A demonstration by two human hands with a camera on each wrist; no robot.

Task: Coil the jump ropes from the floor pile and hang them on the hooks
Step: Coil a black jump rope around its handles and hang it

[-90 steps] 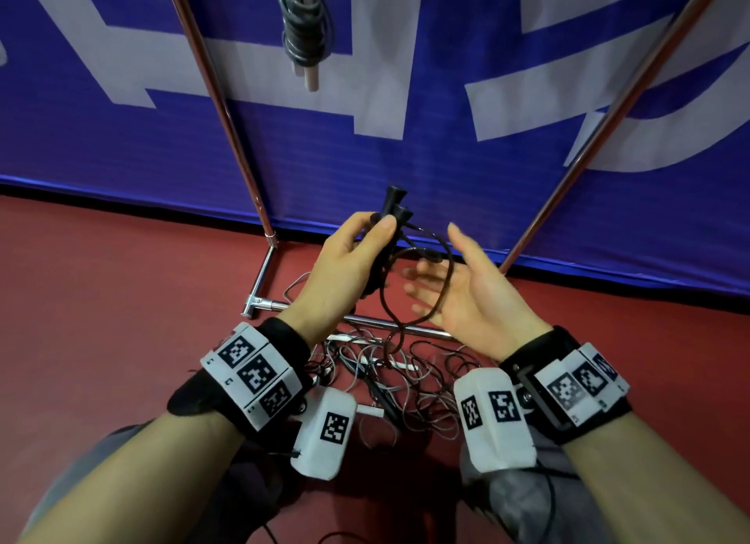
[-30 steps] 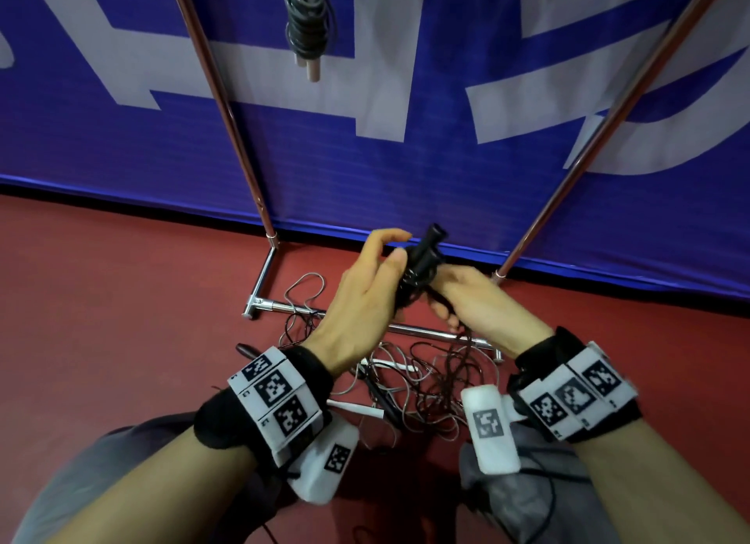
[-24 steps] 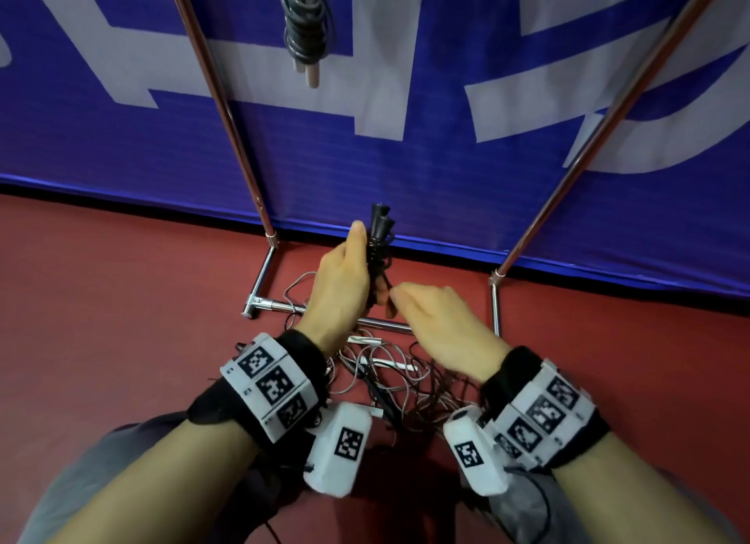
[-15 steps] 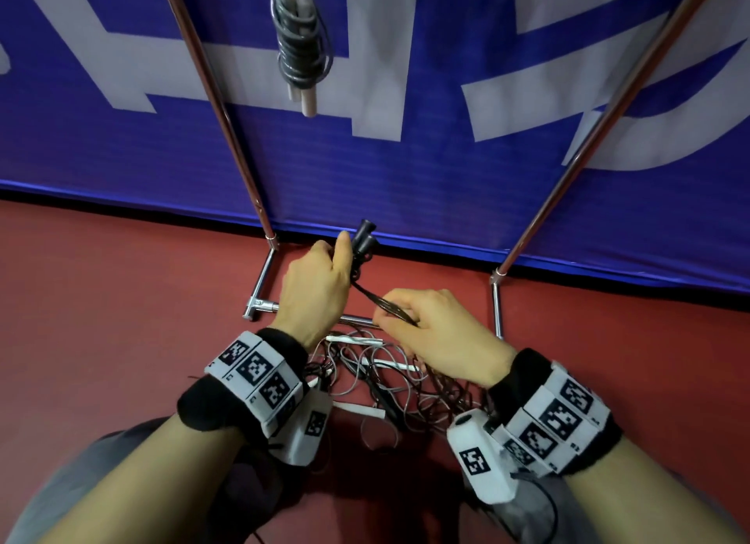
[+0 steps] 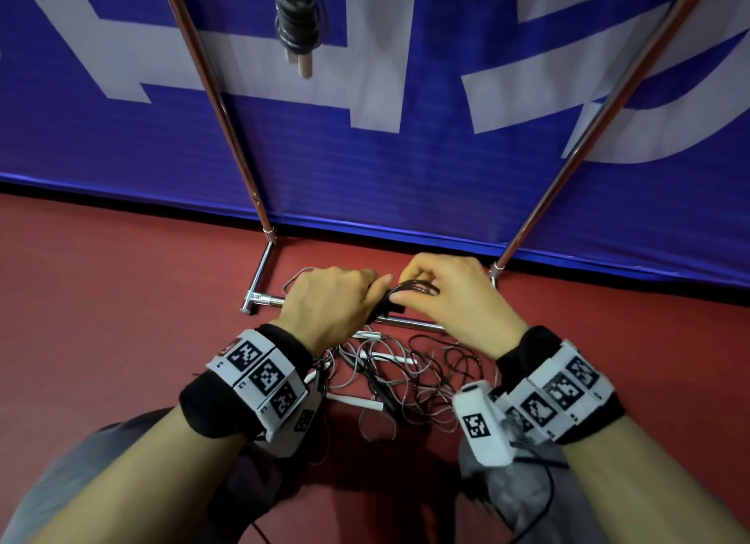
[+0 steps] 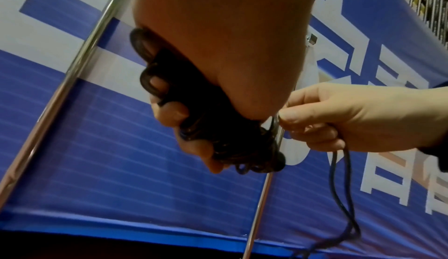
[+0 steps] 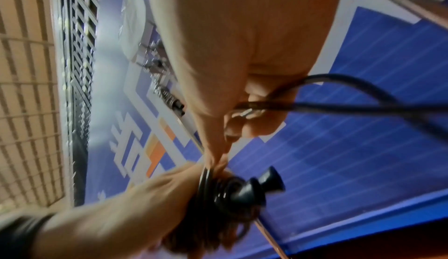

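My left hand point(image 5: 330, 300) grips the two black handles and the wound coils of a black jump rope point(image 6: 225, 140), low over the red floor. The handle ends point(image 7: 257, 188) stick out of the fist in the right wrist view. My right hand point(image 5: 442, 296) pinches a doubled strand of the same black cord point(image 5: 414, 288) right beside the left thumb, and the loose loop point(image 6: 344, 196) hangs down from it. A tangled pile of jump ropes point(image 5: 397, 377) with white handles lies on the floor under my wrists. One coiled grey rope point(image 5: 298, 20) hangs above.
A chrome rack stands against a blue and white banner point(image 5: 406, 158). Its left upright point(image 5: 219, 109) and right upright point(image 5: 600, 117) slant upward, and a foot bar point(image 5: 264, 300) lies on the red floor point(image 5: 121, 300). My knees in grey trousers are at the bottom edge.
Both hands dropped lower toward the pile and came together. The left hand turned the handles down into its fist; the right hand brought the cord up against the left thumb.
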